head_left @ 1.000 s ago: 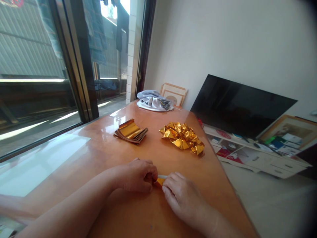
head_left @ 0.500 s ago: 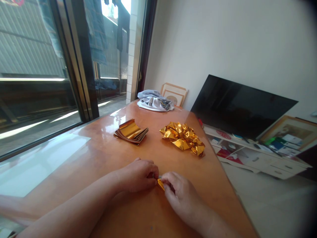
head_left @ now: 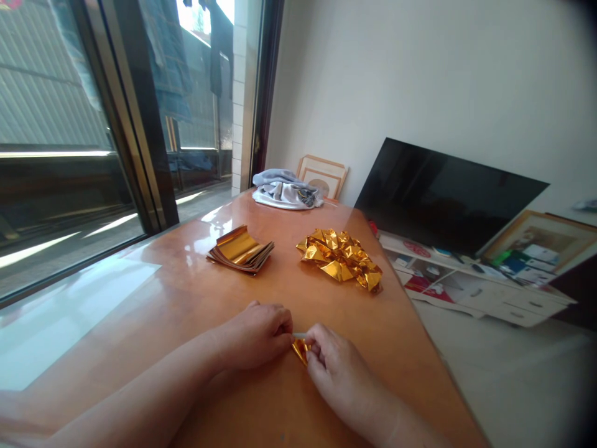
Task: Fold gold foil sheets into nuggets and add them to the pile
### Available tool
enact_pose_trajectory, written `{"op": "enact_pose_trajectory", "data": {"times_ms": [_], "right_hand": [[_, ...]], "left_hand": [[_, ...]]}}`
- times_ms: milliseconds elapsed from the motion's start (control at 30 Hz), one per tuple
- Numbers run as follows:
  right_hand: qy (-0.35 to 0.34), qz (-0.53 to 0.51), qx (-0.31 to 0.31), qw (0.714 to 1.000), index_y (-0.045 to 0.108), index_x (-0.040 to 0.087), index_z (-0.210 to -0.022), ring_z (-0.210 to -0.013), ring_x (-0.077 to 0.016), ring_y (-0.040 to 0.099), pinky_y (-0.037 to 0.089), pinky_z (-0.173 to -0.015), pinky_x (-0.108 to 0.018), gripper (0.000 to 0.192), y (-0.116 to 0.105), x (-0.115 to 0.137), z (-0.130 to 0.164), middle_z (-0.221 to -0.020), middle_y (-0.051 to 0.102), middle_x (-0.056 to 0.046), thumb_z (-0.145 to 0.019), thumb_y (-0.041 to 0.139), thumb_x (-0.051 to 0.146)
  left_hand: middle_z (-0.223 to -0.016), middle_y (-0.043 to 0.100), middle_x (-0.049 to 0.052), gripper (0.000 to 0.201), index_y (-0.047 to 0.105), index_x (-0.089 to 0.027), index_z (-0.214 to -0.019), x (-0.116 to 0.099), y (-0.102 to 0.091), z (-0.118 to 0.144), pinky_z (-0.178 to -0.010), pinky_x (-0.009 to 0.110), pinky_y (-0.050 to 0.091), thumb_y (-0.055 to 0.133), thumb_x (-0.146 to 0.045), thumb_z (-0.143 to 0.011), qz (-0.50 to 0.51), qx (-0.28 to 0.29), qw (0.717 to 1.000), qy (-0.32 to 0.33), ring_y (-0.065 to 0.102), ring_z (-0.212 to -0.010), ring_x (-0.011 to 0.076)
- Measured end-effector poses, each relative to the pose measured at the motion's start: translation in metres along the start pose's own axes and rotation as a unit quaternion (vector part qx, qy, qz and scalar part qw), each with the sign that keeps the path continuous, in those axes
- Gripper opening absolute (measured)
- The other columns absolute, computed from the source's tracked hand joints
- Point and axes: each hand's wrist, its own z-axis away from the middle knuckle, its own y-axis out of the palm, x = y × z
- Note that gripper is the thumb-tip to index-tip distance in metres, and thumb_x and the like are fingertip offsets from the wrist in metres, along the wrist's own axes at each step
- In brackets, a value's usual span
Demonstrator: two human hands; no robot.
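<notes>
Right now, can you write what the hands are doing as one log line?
left hand: pinching gold foil piece | right hand: pinching same piece | foil sheet stack, crumpled foil pile: untouched on table

Both my forearms are bare right up to where they leave the bottom of the view, no sleeves or cuffs showing on either. My left hand (head_left: 254,335) carries no ring, watch or band that I can see, wrist plain, nails short and unpainted where they show. My right hand (head_left: 338,373) is the same: no glove, no jewellery, knuckles and back of hand uncovered, wrist bare behind it; fingertips are tucked under, so those nails can't be read.
</notes>
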Motion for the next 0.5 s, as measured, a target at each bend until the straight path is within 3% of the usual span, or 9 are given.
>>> {"op": "enact_pose_trajectory", "data": {"times_ms": [300,500], "right_hand": [[0.011,0.001,-0.01,1.0,0.05,0.023,-0.084,-0.075,-0.0155,0.059,0.037,-0.066,-0.025,0.018,0.001,-0.003,-0.001,-0.081,0.061,0.002,-0.084,0.052,0.005],[-0.007,0.012,0.018,1.0,0.062,0.022,-0.089,-0.079,-0.0157,0.061,0.043,-0.071,-0.025,0.014,-0.009,-0.001,0.002,-0.087,0.065,-0.001,-0.09,0.053,0.011]], "left_hand": [[-0.084,0.069,-0.002,0.009,0.065,-0.024,-0.081,0.005,0.008,-0.004,-0.073,0.029,0.037,0.061,-0.031,-0.083,-0.007,-0.018,1.0,-0.008,0.059,-0.074,0.0166],[-0.084,0.07,-0.002,0.008,0.066,-0.024,-0.082,0.003,0.007,-0.004,-0.074,0.03,0.038,0.062,-0.032,-0.083,-0.012,-0.011,1.0,-0.012,0.06,-0.074,0.0171]]}}
